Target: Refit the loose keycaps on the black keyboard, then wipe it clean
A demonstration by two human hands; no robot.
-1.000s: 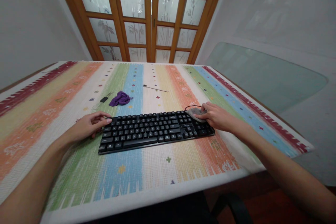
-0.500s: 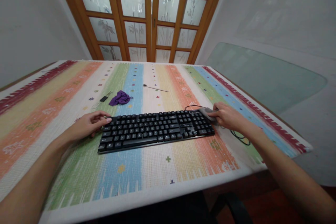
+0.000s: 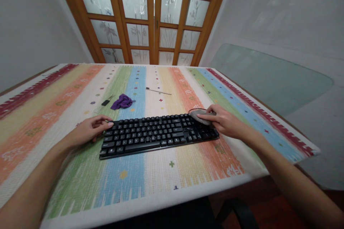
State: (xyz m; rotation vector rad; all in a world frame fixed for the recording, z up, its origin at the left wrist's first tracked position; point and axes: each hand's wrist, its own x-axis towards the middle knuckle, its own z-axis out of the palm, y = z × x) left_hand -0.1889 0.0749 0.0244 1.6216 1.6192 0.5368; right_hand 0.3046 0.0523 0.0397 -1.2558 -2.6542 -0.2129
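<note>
A black keyboard [image 3: 146, 134] lies flat across the striped tablecloth in front of me. At its upper left corner, my left hand [image 3: 92, 127] grips the edge, thumb on top and the other fingers curled behind. My right hand [image 3: 227, 121] is closed on a grey cloth [image 3: 201, 116], which looks bunched and flattened over the upper right keys. The cloth and fingers hide part of the number pad. A thin black cable [image 3: 197, 110] curves behind the keyboard near the cloth.
Beyond the keyboard lie a crumpled purple cloth [image 3: 122, 101], a small black-handled brush-like item [image 3: 105, 102] and a thin rod with a dark tip [image 3: 158, 91]. The table's near edge [image 3: 150, 205] runs below the keyboard, with a dark chair [image 3: 239, 211] under it.
My right hand has moved left with the grey cloth, from the keyboard's right end onto the upper right keys. My left hand stays at the left corner.
</note>
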